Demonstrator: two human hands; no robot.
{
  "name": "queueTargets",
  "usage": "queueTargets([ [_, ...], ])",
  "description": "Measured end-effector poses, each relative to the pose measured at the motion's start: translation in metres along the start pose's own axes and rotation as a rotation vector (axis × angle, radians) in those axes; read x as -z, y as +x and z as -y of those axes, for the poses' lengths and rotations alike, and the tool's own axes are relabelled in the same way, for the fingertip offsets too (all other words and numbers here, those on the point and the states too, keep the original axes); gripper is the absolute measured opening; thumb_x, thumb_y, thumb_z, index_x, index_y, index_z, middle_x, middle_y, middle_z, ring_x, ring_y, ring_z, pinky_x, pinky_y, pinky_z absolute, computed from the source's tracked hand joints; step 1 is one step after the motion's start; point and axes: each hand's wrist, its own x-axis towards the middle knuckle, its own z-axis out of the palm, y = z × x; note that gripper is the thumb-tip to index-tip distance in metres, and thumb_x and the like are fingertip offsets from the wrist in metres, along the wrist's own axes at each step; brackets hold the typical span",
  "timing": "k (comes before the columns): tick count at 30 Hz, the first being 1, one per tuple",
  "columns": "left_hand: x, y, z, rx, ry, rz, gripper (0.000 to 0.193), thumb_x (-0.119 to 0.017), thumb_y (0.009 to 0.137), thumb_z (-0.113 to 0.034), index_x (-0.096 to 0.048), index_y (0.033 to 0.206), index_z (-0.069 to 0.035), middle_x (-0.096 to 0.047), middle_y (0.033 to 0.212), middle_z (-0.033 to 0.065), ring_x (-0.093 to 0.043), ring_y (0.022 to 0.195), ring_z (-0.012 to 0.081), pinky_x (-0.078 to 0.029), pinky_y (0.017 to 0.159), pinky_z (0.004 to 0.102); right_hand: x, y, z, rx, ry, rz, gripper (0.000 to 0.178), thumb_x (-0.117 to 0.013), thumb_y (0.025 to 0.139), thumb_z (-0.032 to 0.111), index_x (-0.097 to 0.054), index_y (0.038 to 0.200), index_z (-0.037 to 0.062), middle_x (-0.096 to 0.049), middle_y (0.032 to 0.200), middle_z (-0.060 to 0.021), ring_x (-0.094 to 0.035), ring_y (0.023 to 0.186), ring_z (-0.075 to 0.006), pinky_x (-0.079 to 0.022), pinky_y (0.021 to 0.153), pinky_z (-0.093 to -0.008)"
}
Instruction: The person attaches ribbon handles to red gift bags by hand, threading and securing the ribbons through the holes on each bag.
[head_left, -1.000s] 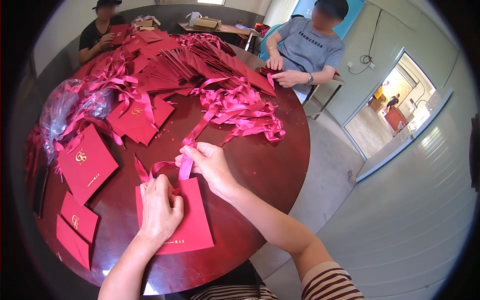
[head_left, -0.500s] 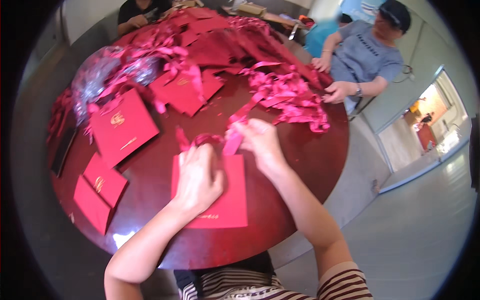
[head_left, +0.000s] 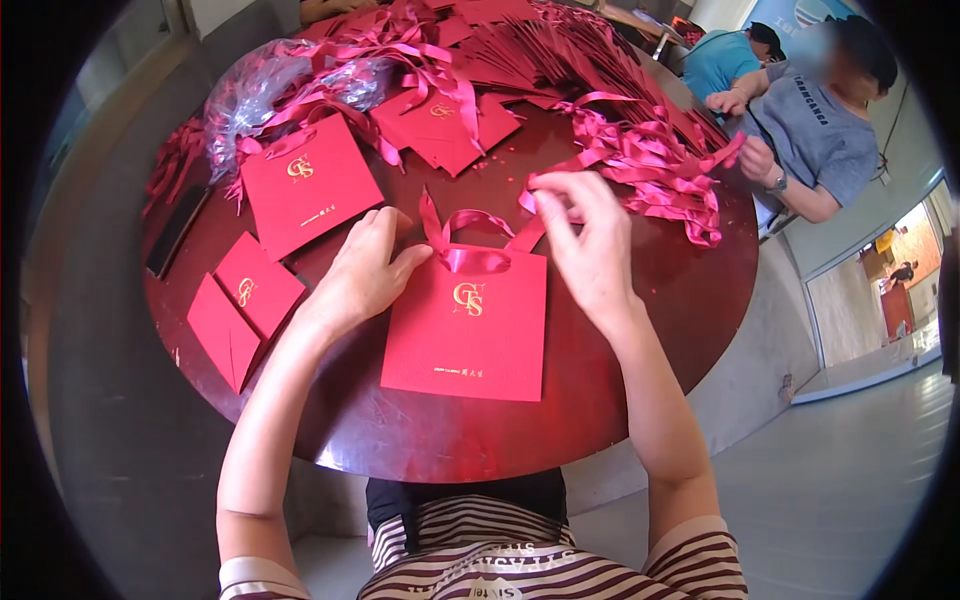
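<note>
A flat red paper bag (head_left: 465, 345) with a gold emblem lies on the table in front of me. A pink satin ribbon (head_left: 478, 261) runs through its top edge, with a loop standing above it and a loose end to the left. My right hand (head_left: 592, 240), above the bag's right corner, pinches the ribbon's right end between thumb and fingers. Beside the upper left corner is my left hand (head_left: 365, 270), fingers loosely bent and thumb apart, its tip by the ribbon. Nothing shows in its grasp.
Another red bag (head_left: 315, 190) and folded red pieces (head_left: 245, 290) lie to the left, near a dark flat object (head_left: 178, 232). Clear plastic (head_left: 250, 100), bag stacks (head_left: 530, 55) and heaped ribbons (head_left: 650, 165) cover the far side. A co-worker in grey (head_left: 815, 130) handles ribbon at the right.
My left hand has moved off the bag's face to its left, uncovering the emblem. The right hand has drawn the ribbon end up and right; the view has shifted.
</note>
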Motion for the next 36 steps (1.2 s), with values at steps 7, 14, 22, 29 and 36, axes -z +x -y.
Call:
queueTargets([
  [7, -0.001, -0.002, -0.005, 0.222, -0.469, 0.095, 0.028, -0.063, 0.08, -0.002, -0.052, 0.106, 0.003, -0.059, 0.093, 0.0082, -0.057, 0.086, 0.0132, -0.047, 0.076, 0.0248, -0.012, -0.011, 0.014, 0.035, 0.16, 0.366, 0.013, -0.06, 0.084, 0.011, -0.064, 0.087, -0.001, -0.06, 0.088, -0.0082, -0.058, 0.083, -0.0179, -0.045, 0.073, -0.0272],
  [14, -0.01, -0.012, -0.011, 0.277, -1.23, 0.119, 0.028, -0.065, 0.079, 0.0, -0.051, 0.103, -0.004, -0.056, 0.094, 0.0032, -0.058, 0.087, 0.0113, -0.048, 0.079, 0.0243, -0.014, 0.01, 0.019, -0.062, 0.221, 0.385, 0.015, -0.062, 0.083, 0.014, -0.066, 0.087, -0.0001, -0.056, 0.084, -0.0055, -0.053, 0.076, -0.0135, -0.043, 0.068, -0.025],
  [22, -0.022, -0.014, -0.005, 0.222, -1.403, 0.17, 0.022, -0.062, 0.083, -0.003, -0.049, 0.1, -0.005, -0.06, 0.089, 0.0027, -0.059, 0.084, 0.0104, -0.047, 0.079, 0.0244, -0.022, 0.035, 0.014, -0.243, 0.145, 0.789, 0.025, -0.065, 0.083, 0.025, -0.067, 0.084, 0.0001, -0.051, 0.074, -0.0042, -0.05, 0.073, -0.0114, -0.04, 0.063, -0.0254],
  [29, -0.019, -0.015, -0.015, 0.312, -1.417, 0.257, 0.021, -0.061, 0.085, -0.005, -0.049, 0.102, -0.004, -0.06, 0.091, 0.0041, -0.059, 0.088, 0.0115, -0.048, 0.08, 0.0244, -0.03, 0.027, 0.01, -0.511, 0.648, 0.695, 0.013, -0.067, 0.082, 0.013, -0.065, 0.087, 0.0009, -0.061, 0.08, -0.0006, -0.055, 0.073, -0.0055, -0.045, 0.068, -0.0218],
  [36, -0.025, -0.017, -0.024, 0.314, -1.515, 0.301, 0.024, -0.059, 0.086, -0.005, -0.05, 0.108, 0.003, -0.064, 0.091, 0.0102, -0.063, 0.081, 0.0137, -0.052, 0.073, 0.0261, -0.036, 0.019, 0.016, -0.488, 0.648, 0.553, 0.011, -0.067, 0.08, 0.008, -0.064, 0.08, -0.0025, -0.06, 0.072, -0.0002, -0.055, 0.063, -0.0034, -0.044, 0.056, -0.0194],
])
